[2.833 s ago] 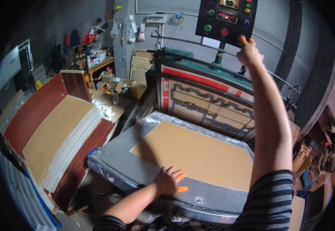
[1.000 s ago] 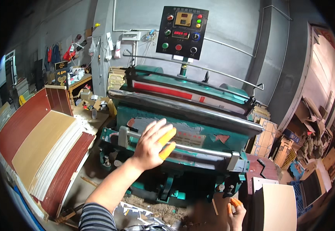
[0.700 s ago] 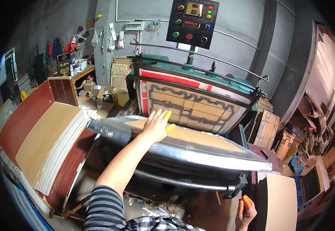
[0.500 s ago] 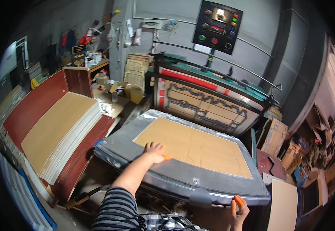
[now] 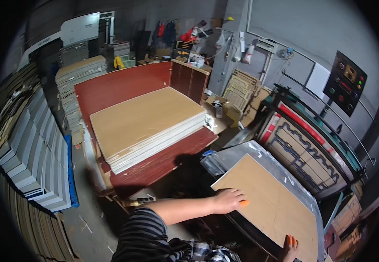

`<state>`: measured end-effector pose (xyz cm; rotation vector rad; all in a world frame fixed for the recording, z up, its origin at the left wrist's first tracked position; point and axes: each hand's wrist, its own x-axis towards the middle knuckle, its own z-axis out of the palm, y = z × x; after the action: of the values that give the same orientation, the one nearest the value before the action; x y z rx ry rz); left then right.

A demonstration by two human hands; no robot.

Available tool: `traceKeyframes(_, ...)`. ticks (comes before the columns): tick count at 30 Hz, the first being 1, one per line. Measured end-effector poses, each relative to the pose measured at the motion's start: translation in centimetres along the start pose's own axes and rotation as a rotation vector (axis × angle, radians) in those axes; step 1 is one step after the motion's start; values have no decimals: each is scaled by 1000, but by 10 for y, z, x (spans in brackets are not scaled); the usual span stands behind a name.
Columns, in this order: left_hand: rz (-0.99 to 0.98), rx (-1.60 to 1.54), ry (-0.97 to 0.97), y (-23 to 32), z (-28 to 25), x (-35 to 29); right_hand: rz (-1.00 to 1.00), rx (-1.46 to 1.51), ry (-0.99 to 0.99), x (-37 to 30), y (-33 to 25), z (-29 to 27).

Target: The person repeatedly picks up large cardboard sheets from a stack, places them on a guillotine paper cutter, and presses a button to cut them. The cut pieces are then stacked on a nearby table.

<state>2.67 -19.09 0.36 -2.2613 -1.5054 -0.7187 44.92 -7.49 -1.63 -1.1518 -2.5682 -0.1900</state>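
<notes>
A large tan cardboard sheet (image 5: 263, 196) with faint crease lines lies over the grey bed (image 5: 259, 150) of a press, its near edge jutting past the bed's front. My left hand (image 5: 229, 201) grips that near edge towards its left end, with an orange finger cover on one digit. Further right, my right hand (image 5: 290, 249), also wearing orange covers, holds the same edge; part of it is cut off by the frame. Behind the bed stands the raised press plate (image 5: 307, 153) with a wavy dark pattern of strips on a board.
To the left, a stack of tan-topped sheets (image 5: 154, 118) rests on a dark red stand (image 5: 128, 78) with upright walls. White and grey board piles (image 5: 37, 148) line the far left. A control panel (image 5: 345, 83) hangs at the right; cut boards (image 5: 242, 89) lean by the wall.
My view has swung left. Both hands now hold the cardboard sheet, which has shifted towards me over the bed's front edge. Earlier, my right hand was beside the bed's front corner.
</notes>
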Motion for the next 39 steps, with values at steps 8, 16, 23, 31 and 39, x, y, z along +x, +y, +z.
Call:
traceKeyframes(8, -88, 213, -207, -87, -176, 32, -61, 259, 344, 97, -93, 21)
traceKeyframes(16, -498, 813, 77, -44, -398, -192, -598, 489, 471, 261, -383, -55)
traceKeyframes(23, -994, 911, 145, -108, -283, -356, -774, 395, 367, 317, -546, 43)
traceKeyframes(31, -1329, 797, -108, -211, -185, -404, -1147, 396, -287, 138, -438, 76)
traceKeyframes(39, -1457, 48, -74, -276, -168, -391, -25, 408, -406, -62, -104, 103)
